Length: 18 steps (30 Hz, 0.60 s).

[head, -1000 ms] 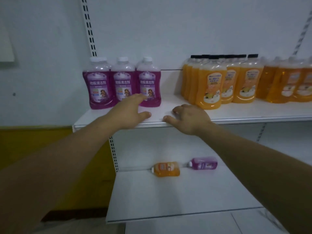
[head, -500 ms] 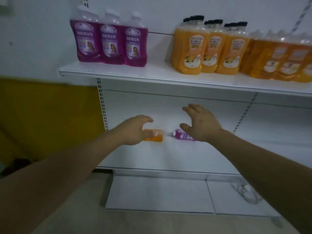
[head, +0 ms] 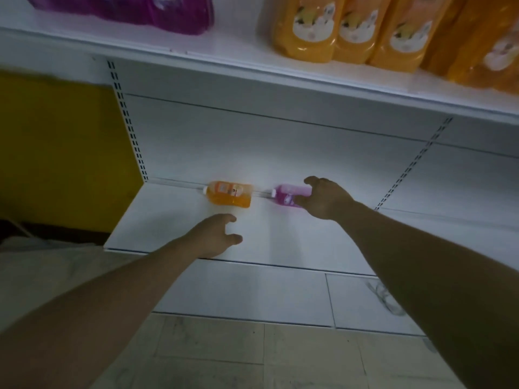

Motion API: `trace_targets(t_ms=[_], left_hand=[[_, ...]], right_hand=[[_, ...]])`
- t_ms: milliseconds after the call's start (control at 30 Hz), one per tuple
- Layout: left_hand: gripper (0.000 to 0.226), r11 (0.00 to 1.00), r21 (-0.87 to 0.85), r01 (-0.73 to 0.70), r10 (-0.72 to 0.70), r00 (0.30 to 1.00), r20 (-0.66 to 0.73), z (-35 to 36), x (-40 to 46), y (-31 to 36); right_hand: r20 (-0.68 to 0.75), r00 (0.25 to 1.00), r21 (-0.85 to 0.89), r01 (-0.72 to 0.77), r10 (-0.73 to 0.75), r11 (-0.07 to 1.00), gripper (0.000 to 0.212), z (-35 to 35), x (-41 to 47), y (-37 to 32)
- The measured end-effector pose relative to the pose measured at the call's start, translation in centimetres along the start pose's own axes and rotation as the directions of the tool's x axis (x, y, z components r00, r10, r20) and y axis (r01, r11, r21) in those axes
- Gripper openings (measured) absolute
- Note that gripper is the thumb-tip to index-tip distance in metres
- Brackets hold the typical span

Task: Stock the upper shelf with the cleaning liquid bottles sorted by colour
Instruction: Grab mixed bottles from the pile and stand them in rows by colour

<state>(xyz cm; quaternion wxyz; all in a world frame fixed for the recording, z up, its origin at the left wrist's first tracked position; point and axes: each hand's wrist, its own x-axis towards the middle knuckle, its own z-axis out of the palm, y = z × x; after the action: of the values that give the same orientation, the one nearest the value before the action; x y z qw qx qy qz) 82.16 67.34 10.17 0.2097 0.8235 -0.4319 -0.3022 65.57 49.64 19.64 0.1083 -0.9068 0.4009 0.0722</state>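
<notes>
**Purple bottle under right hand, orange bottle free on lower shelf**

Purple translucent plastic cleaning-liquid bottle (head: 286, 195) lies on its side at the back of the white metal lower shelf (head: 174, 220), white cap pointing left. Right hand (head: 323, 199) is on it: thumb below the body, fingers curled over the top edge, so the grip wraps the right half of the bottle. How firmly it grips cannot be told; the bottle lies on the shelf surface.

Orange translucent plastic cleaning-liquid bottle (head: 229, 196) lies on its side just left of the purple one, apart from it, cap also pointing left. Left hand (head: 217, 237) hovers near the shelf's front, short of the orange bottle, not touching it; fingers loosely curved and spread, holding nothing.

White metal upper shelf (head: 252, 63) above: a group of upright purple bottles (head: 157, 12) at left, a row of upright orange bottles (head: 365, 32) at right, with a bare gap between the two colour groups. Only their lower parts are in view.

Yellow wall panel (head: 56, 150) to the left of the shelving unit. Tiled floor (head: 252, 357) below.
</notes>
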Motion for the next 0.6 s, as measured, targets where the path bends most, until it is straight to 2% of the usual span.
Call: trace_targets(t_ms=[100, 200, 333, 467, 567, 600], left_hand=[[0.064, 1.000, -0.016, 0.021, -0.021, 1.000, -0.001, 0.6, 3.2, -0.8], [0.064, 0.987, -0.123, 0.102, -0.106, 0.994, -0.028, 1.8, 7.1, -1.7], [0.067, 0.950, -0.248, 0.189, -0.221, 0.969, -0.108, 4.2, 12.0, -3.1], [0.076, 0.916, -0.354, 0.190, -0.290, 0.922, -0.256, 7.0, 16.7, -4.1], [0.085, 0.880, -0.446, 0.165, -0.344, 0.868, -0.358, 8.5, 20.5, -5.1], [0.087, 0.890, -0.430, 0.154, -0.344, 0.845, -0.410, 8.6, 21.5, -5.4]], right_hand=[[0.028, 0.999, -0.032, 0.042, -0.041, 0.999, 0.057, 1.1, 3.3, 0.2], [0.043, 0.998, -0.039, 0.043, -0.041, 0.998, 0.055, 3.1, 7.3, 1.3], [0.053, 0.999, -0.057, 0.016, -0.013, 0.998, 0.041, 6.2, 12.4, 3.1], [0.040, 0.998, -0.071, 0.057, -0.054, 0.996, 0.074, 9.9, 18.7, 5.1], [0.040, 0.996, -0.116, 0.084, -0.080, 0.990, 0.068, 13.2, 23.6, 7.1], [0.035, 0.996, -0.130, 0.088, -0.084, 0.988, 0.068, 13.8, 24.5, 7.2]])
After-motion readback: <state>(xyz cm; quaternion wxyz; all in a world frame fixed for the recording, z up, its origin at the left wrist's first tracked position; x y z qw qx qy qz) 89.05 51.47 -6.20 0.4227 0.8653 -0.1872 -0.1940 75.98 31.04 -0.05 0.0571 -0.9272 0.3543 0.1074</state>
